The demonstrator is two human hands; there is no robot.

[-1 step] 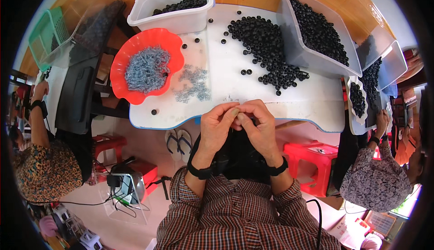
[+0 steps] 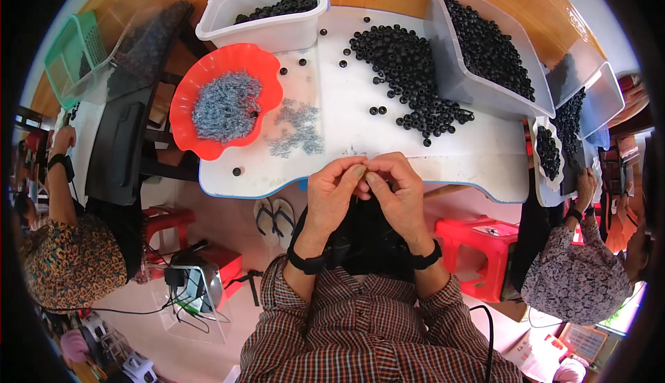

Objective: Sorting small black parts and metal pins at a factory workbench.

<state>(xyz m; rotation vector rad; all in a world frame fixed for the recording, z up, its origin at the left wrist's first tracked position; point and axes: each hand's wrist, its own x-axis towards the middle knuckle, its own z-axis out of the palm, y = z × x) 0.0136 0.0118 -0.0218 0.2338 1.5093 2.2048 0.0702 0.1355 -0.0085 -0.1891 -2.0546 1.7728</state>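
Both hands — left hand (image 2: 334,192), right hand (image 2: 396,188) — pinch together beside black beads (image 2: 409,71).

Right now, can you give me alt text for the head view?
Both hands, left hand and right hand, meet fingertip to fingertip at the white table's near edge, beside loose black beads and a red bowl.

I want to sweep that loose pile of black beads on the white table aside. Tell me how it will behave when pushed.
The black beads look small and round, so they would probably roll and scatter; several strays already lie apart from the heap. They seem hard and light, so a push likely moves only some. The white table has no raised rim visible, so some may run off its edge.
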